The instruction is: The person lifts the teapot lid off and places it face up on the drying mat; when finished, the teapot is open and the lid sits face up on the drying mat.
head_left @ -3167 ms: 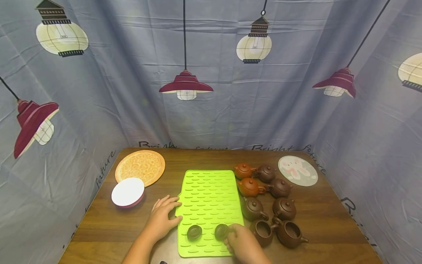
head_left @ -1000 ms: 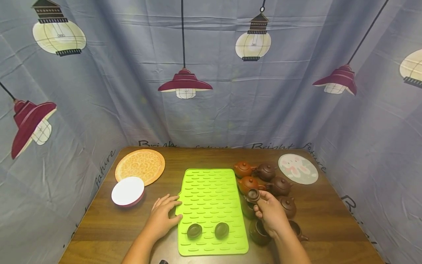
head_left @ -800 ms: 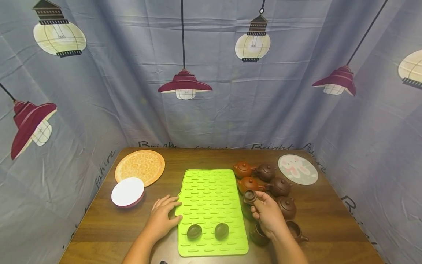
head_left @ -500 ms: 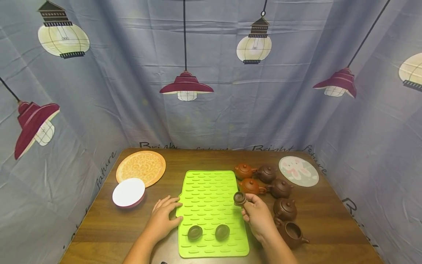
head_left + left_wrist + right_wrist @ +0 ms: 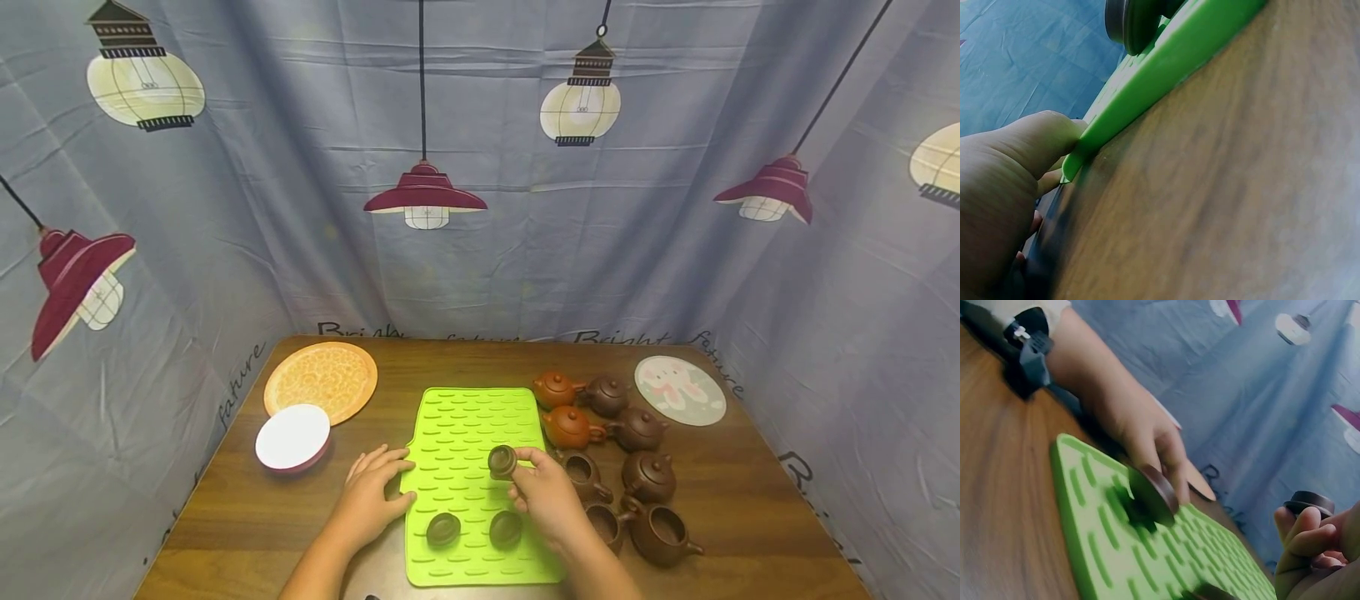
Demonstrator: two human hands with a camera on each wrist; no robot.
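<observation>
Lid (image 5: 502, 461), small, round and dark brown, is pinched between the thumb and fingers of a person's right hand (image 5: 549, 496) just below the center of the frame, raised above a lime-green mat (image 5: 480, 421) with its ringed face toward the camera. The left hand (image 5: 370, 493), well apart from the right, spreads its fingers at the left edge of the mat, thumb and fingertips touching the rim. A second lid (image 5: 443, 529) and a third lid (image 5: 506, 529) rest on the mat at lower center, side by side with a gap between them.

At lower right, beside the mat, small teapots crowd together in two columns: two orange teapots (image 5: 570, 427) at the top of the left column, three covered brown teapots (image 5: 649, 476) down the right, and three uncovered brown pots (image 5: 662, 546) toward the bottom, their round mouths showing. A pale oval placemat (image 5: 680, 390) with a rabbit print lies farther right. On the left side of the frame, a white-lined bowl (image 5: 292, 437) sits against the lower edge of a round orange placemat (image 5: 322, 375). All stand on a wooden table (image 5: 225, 517), before a gray-blue curtain (image 5: 300, 208) printed with hanging lamps across the upper frame.
</observation>
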